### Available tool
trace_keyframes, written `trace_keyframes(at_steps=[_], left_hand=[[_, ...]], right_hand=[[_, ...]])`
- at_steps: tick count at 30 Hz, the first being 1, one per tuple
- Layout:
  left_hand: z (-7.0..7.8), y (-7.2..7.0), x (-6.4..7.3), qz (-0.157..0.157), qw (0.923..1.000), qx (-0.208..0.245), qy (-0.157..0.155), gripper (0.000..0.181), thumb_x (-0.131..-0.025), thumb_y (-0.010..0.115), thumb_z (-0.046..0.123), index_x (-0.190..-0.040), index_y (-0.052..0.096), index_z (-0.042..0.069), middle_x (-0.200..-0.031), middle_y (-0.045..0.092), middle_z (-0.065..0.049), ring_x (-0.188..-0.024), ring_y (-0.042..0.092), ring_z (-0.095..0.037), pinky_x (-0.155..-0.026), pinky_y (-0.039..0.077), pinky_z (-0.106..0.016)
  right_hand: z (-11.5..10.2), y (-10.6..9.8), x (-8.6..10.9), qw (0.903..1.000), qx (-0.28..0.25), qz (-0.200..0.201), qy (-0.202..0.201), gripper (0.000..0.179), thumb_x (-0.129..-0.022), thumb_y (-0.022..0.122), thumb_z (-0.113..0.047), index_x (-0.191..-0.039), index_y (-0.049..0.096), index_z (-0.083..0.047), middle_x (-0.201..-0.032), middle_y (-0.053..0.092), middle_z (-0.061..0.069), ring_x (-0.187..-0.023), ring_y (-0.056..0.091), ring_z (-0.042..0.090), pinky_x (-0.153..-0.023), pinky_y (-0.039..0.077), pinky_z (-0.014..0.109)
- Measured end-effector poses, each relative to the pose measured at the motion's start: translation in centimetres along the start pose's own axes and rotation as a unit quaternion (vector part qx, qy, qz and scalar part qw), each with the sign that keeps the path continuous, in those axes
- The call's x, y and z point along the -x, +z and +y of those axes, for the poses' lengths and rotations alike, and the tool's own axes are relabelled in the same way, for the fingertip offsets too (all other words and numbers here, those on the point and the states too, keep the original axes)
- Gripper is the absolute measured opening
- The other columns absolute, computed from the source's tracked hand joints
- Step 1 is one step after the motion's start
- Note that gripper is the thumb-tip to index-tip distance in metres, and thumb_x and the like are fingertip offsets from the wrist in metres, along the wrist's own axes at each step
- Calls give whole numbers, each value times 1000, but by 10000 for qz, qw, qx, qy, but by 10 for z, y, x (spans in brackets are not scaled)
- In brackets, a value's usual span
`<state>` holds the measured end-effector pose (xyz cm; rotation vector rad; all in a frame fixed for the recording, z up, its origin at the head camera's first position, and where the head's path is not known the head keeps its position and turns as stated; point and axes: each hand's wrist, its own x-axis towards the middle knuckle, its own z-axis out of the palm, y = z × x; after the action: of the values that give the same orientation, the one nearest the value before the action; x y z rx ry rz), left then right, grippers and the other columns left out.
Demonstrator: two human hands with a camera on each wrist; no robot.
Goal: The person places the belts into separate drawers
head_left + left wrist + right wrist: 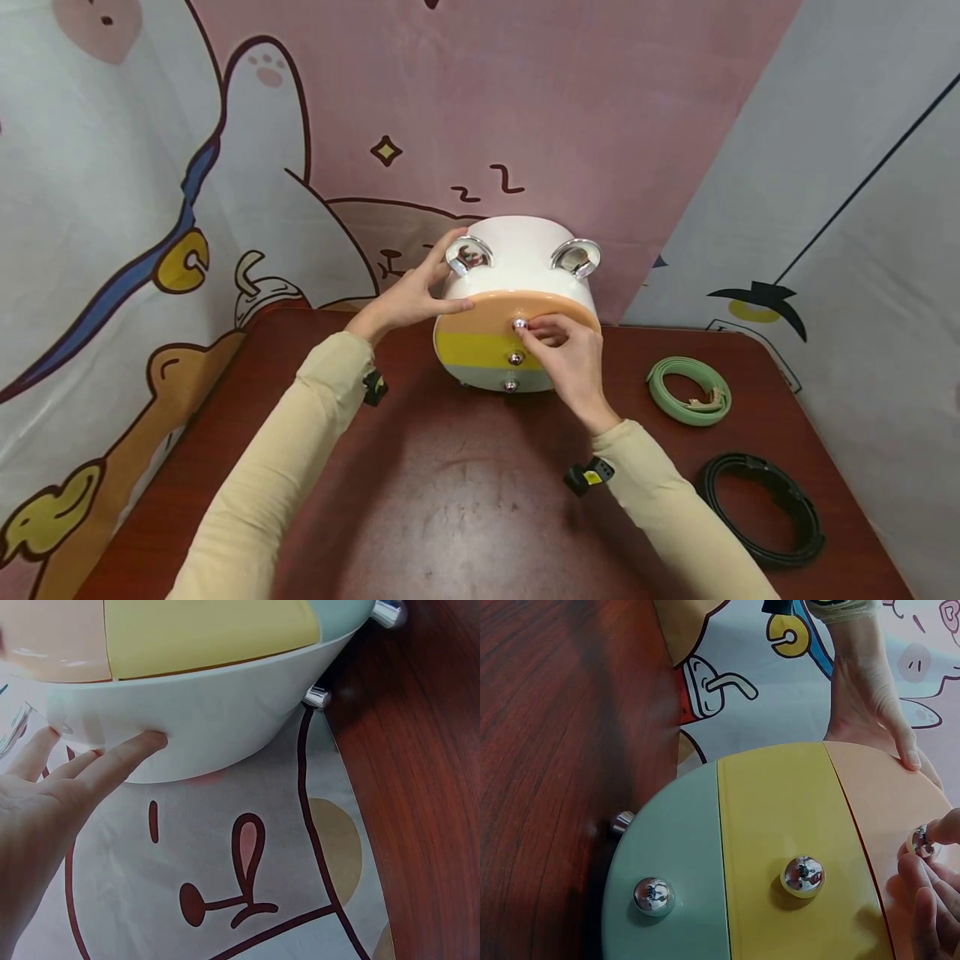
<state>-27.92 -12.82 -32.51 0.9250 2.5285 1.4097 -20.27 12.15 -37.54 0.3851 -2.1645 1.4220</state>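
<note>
A rounded white drawer box (517, 258) with two shiny silver ears stands at the back of the table. Its front has three drawers: orange (885, 780) on top, yellow (780, 817) in the middle, pale green (682, 840) at the bottom, each with a round silver knob. Thumb and fingers of my right hand (564, 350) pinch the top knob (921, 843). My left hand (412, 292) rests on the box's left side, fingers spread along the white wall (202, 720) and thumb at the edge of the orange front. All three drawers look closed.
To the right on the dark red table (450, 508) lie a coiled green belt (688, 392) and, nearer, a coiled black belt (761, 510). A cartoon-printed cloth (525, 108) hangs right behind the box and along the sides.
</note>
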Motion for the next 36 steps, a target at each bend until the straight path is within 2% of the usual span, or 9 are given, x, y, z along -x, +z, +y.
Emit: trace_keyframes(at_steps=[8, 16, 22, 24, 28, 30, 36], left_hand=[[0, 0, 0, -25, 10000, 33, 54, 101, -84, 78, 27, -148, 4, 54, -149, 38, -10, -138, 31, -22, -106, 32, -49], [0, 0, 0, -4, 10000, 6, -10, 101, -84, 78, 27, -146, 5, 57, -150, 37, -10, -138, 32, -19, -105, 33, -47], [-1, 0, -1, -10, 10000, 15, 41, 101, -84, 78, 26, -152, 5, 45, -148, 40, -13, -137, 35, -22, -105, 34, -53], [-1, 0, -1, -1, 10000, -3, 42, 101, -84, 78, 27, -152, 5, 46, -148, 40, -13, -136, 35, -22, -105, 33, -53], [-1, 1, -2, -1, 10000, -50, -20, 101, -84, 78, 29, -146, 4, 58, -149, 39, -11, -137, 34, -20, -105, 33, -48], [0, 1, -2, -10, 10000, -39, -21, 100, -84, 78, 29, -145, 4, 59, -149, 39, -10, -136, 34, -19, -105, 34, -47], [1, 1, 0, -21, 10000, 68, 26, 101, -85, 77, 25, -151, 4, 49, -149, 39, -11, -137, 34, -23, -106, 32, -49]], right_hand=[[2, -2, 2, 9998, -174, -84, 52, 16, -79, 82, -12, -87, 74, -1, -74, 72, 5, -61, 67, 16, -53, 48, 17], [15, -4, 13, 9990, -188, -322, 260, 17, -79, 80, -8, -91, 73, 0, -77, 72, 8, -64, 67, 18, -57, 49, 16], [25, -4, 20, 9974, -268, -603, 300, 19, -80, 80, -7, -95, 72, 1, -82, 72, 10, -73, 69, 22, -63, 51, 16], [27, -4, 22, 9970, -261, -676, 287, 20, -80, 80, -8, -97, 72, 0, -84, 72, 9, -76, 69, 21, -64, 51, 17], [29, -6, 26, 9960, -164, -806, 351, 22, -81, 80, -9, -100, 72, -2, -88, 73, 7, -80, 70, 18, -66, 53, 20], [31, -6, 28, 9954, -125, -880, 354, 23, -81, 79, -8, -101, 71, -2, -89, 73, 7, -81, 70, 18, -67, 54, 22], [38, 0, 34, 9929, -223, -1126, 321, 25, -81, 78, -4, -105, 70, -3, -91, 73, 9, -83, 70, 18, -69, 55, 27]])
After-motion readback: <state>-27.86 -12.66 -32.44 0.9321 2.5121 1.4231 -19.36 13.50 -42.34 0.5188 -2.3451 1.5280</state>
